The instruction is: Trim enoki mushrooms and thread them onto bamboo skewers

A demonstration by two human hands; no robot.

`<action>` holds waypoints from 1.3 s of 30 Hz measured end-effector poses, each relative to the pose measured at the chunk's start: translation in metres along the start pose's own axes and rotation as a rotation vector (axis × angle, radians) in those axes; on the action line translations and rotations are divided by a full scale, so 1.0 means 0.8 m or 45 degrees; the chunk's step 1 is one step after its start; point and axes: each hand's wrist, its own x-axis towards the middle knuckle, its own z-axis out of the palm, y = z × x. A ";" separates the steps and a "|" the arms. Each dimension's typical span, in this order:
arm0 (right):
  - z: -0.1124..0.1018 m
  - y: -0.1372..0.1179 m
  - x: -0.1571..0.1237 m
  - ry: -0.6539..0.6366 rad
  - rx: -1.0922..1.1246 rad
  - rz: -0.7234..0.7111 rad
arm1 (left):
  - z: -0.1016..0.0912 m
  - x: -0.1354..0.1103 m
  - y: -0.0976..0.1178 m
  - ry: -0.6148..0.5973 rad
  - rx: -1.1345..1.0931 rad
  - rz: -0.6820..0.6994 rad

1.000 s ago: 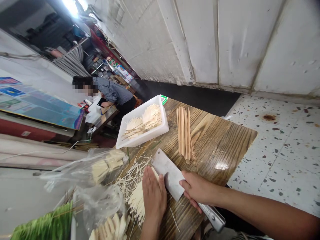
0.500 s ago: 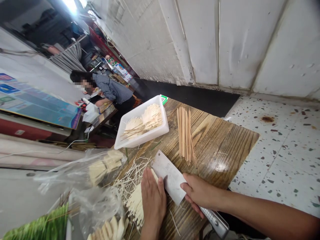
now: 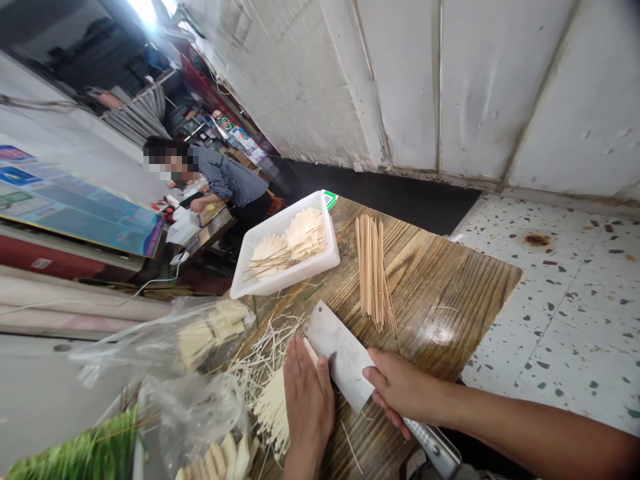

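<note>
My right hand (image 3: pixel 395 387) is closed round a cleaver (image 3: pixel 340 353), its fingers at the handle end and on the heel of the blade. The broad blade lies tilted over the wooden board, its far corner by my left fingertips. My left hand (image 3: pixel 307 393) presses over a bunch of enoki mushrooms (image 3: pixel 273 407), fingers straight and together, thumb near the blade. A pale piece shows between thumb and forefinger; what lies under the palm is hidden. Loose thin strands (image 3: pixel 270 343) are strewn beyond the left hand.
A bundle of wooden skewers (image 3: pixel 373 273) lies on the table (image 3: pixel 450 287). Behind stands a white tray (image 3: pixel 285 283) with pale skewered food. Plastic bags (image 3: pixel 150 340) with pale slices and green vegetables (image 3: pixel 80 447) are at left. Another person (image 3: pixel 225 177) works at a far table.
Both hands and the cleaver keep nearly the same place. The whole view has shifted very slightly; the person at the back has moved their head a little.
</note>
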 end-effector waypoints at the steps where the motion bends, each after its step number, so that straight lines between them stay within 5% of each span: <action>1: 0.000 0.001 0.001 0.002 0.001 -0.004 | -0.001 0.000 0.001 -0.005 0.004 0.002; 19: 0.004 0.007 0.006 0.055 -0.135 0.021 | -0.002 0.002 0.003 -0.031 0.025 -0.026; 27: 0.011 -0.015 0.028 0.069 -0.029 0.023 | 0.000 0.004 0.005 -0.027 -0.019 -0.065; 34: 0.014 -0.002 0.014 0.033 0.023 0.024 | 0.001 0.004 0.005 -0.047 -0.057 -0.066; 39: 0.021 -0.024 0.041 0.062 -0.014 0.007 | 0.000 0.004 0.005 -0.059 -0.102 -0.111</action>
